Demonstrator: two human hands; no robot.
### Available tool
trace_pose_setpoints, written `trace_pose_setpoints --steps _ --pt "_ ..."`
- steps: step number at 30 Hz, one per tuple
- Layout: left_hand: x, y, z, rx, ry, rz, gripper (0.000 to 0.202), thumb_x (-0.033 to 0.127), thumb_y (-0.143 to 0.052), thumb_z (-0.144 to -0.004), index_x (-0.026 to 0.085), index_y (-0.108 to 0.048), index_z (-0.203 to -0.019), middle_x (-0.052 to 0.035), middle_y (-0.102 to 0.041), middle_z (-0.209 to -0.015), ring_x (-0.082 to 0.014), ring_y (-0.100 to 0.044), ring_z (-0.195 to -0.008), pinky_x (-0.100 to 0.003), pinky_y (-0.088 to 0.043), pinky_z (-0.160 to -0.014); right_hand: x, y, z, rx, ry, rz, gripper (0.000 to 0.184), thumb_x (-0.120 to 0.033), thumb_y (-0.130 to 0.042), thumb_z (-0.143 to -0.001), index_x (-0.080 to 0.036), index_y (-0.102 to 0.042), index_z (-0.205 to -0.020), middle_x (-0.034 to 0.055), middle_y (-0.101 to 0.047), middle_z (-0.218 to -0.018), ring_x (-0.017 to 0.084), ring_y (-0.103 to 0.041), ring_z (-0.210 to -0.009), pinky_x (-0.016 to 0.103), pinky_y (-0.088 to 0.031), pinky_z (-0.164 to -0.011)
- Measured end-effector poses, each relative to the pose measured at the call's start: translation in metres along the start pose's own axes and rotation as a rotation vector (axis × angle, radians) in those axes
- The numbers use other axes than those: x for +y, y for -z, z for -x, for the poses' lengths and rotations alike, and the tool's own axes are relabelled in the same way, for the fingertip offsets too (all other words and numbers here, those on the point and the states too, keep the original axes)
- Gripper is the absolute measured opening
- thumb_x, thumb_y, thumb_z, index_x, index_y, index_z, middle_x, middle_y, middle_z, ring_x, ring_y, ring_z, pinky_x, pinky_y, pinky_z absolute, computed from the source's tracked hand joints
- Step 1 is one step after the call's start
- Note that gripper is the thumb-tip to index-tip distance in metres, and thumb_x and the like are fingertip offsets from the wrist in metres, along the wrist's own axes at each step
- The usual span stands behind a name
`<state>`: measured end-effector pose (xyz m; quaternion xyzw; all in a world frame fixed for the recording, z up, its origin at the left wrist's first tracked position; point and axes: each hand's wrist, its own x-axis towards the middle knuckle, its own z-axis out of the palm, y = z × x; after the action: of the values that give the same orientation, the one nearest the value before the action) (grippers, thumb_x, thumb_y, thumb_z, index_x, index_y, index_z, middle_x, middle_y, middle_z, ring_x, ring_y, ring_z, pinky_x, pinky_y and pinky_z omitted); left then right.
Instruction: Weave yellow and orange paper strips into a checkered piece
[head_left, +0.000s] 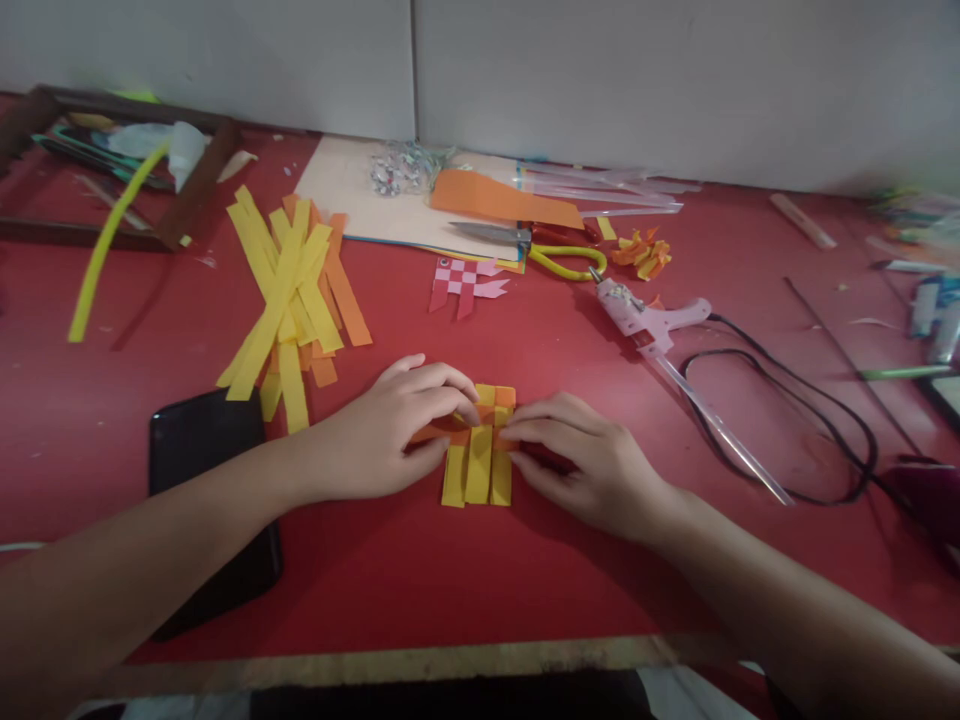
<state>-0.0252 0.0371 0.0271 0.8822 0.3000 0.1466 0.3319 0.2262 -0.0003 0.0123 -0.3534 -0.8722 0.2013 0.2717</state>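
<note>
our left hand (pixel 390 430) and right hand (pixel 592 460) each pinch the woven paper piece (pixel 480 470), fingertips closed on its upper part from either side; it lies flat on the red table (pixel 465 590), near the front edge; yellow strips run down, orange ones cross them; a black phone (pixel 206 470) lies partly under our left forearm; loose strips (pixel 289 290) lie beyond it; a pink glue gun (pixel 652 315) and scissors (pixel 540 245) rest farther back, right.

No lettering legible, edges perhaps too blurred
</note>
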Motion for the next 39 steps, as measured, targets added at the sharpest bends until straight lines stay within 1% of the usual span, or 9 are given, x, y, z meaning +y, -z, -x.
trace_pose_setpoints --steps 7,14,19,25,29,32,34,37,39 --pt "-0.003 -0.004 -0.001 0.027 -0.017 -0.032 0.013 0.021 -0.052 -0.092 0.021 -0.059 -0.103 -0.0053 -0.059 -0.115 -0.0214 -0.055 -0.108 -0.046 -0.032 -0.106 -0.001 0.001 -0.002 0.020 0.010 0.020 0.016 -0.013 -0.056 -0.090 -0.021 -0.064 -0.102 0.0051 -0.070 -0.095 0.016 -0.064 -0.087 0.031 -0.057 -0.077" --pt "-0.005 -0.006 0.000 0.032 -0.016 -0.069 0.019 0.015 -0.049 -0.092 0.021 -0.057 -0.108 -0.0049 -0.059 -0.117 -0.0201 -0.055 -0.110 -0.049 -0.026 -0.110 0.000 0.000 0.000 0.033 0.019 0.034 0.017 -0.016 -0.060 -0.089 -0.020 -0.067 -0.103 0.0069 -0.069 -0.099 0.017 -0.064 -0.088 0.032 -0.056 -0.078" --pt "-0.003 -0.008 -0.002 0.045 -0.027 -0.083 0.017 0.014 -0.049 -0.092 0.020 -0.057 -0.106 -0.0054 -0.059 -0.115 -0.0199 -0.055 -0.109 -0.048 -0.029 -0.108 0.002 -0.001 0.000 0.047 0.071 0.074 0.017 -0.019 -0.063 -0.087 -0.018 -0.068 -0.103 0.0092 -0.068 -0.101 0.019 -0.062 -0.089 0.036 -0.055 -0.080" --pt "0.000 -0.005 -0.003 0.036 -0.081 -0.161 0.013 0.013 -0.049 -0.093 0.017 -0.059 -0.098 -0.0064 -0.061 -0.113 -0.0208 -0.057 -0.104 -0.049 -0.034 -0.106 0.003 -0.003 -0.001 0.003 0.109 0.104 0.016 -0.019 -0.062 -0.087 -0.017 -0.065 -0.102 0.0111 -0.066 -0.104 0.022 -0.060 -0.096 0.040 -0.054 -0.086" --pt "0.004 -0.004 0.001 0.034 -0.131 -0.216 0.016 0.014 -0.047 -0.096 0.015 -0.062 -0.101 -0.0093 -0.061 -0.118 -0.0215 -0.058 -0.107 -0.041 -0.043 -0.100 0.001 -0.003 -0.003 -0.036 0.145 0.134 0.012 -0.017 -0.057 -0.088 -0.016 -0.062 -0.099 0.0121 -0.065 -0.104 0.023 -0.060 -0.098 0.042 -0.054 -0.087" --pt "0.006 -0.004 0.007 0.095 -0.186 -0.320 0.020 0.016 -0.044 -0.099 0.012 -0.063 -0.099 -0.0121 -0.062 -0.117 -0.0228 -0.058 -0.106 -0.037 -0.047 -0.094 -0.001 -0.003 -0.006 -0.035 0.154 0.142 0.010 -0.017 -0.056 -0.087 -0.016 -0.060 -0.096 0.0121 -0.064 -0.101 0.024 -0.059 -0.098 0.042 -0.055 -0.088" --pt "0.008 -0.002 0.011 0.125 -0.201 -0.386 0.020 0.018 -0.044 -0.099 0.013 -0.064 -0.098 -0.0115 -0.064 -0.112 -0.0228 -0.059 -0.101 -0.037 -0.049 -0.091 -0.002 -0.003 -0.007 -0.027 0.164 0.131 0.011 -0.016 -0.056 -0.086 -0.016 -0.060 -0.096 0.0125 -0.064 -0.101 0.025 -0.058 -0.102 0.044 -0.055 -0.091" --pt "0.010 0.000 0.020 0.120 -0.136 -0.407 0.014 0.022 -0.051 -0.098 0.014 -0.062 -0.099 -0.0088 -0.066 -0.104 -0.0224 -0.060 -0.095 -0.037 -0.050 -0.086 -0.001 -0.004 -0.007 -0.032 0.174 0.106 0.012 -0.015 -0.054 -0.086 -0.017 -0.059 -0.097 0.0130 -0.063 -0.104 0.025 -0.057 -0.108 0.045 -0.053 -0.096" --pt "0.011 -0.001 0.026 0.124 -0.048 -0.395 0.016 0.026 -0.057 -0.096 0.015 -0.059 -0.108 -0.0084 -0.066 -0.104 -0.0231 -0.061 -0.096 -0.037 -0.051 -0.086 0.000 -0.005 -0.007 -0.042 0.168 0.088 0.011 -0.015 -0.054 -0.087 -0.017 -0.058 -0.097 0.0130 -0.063 -0.105 0.024 -0.059 -0.107 0.044 -0.053 -0.095"
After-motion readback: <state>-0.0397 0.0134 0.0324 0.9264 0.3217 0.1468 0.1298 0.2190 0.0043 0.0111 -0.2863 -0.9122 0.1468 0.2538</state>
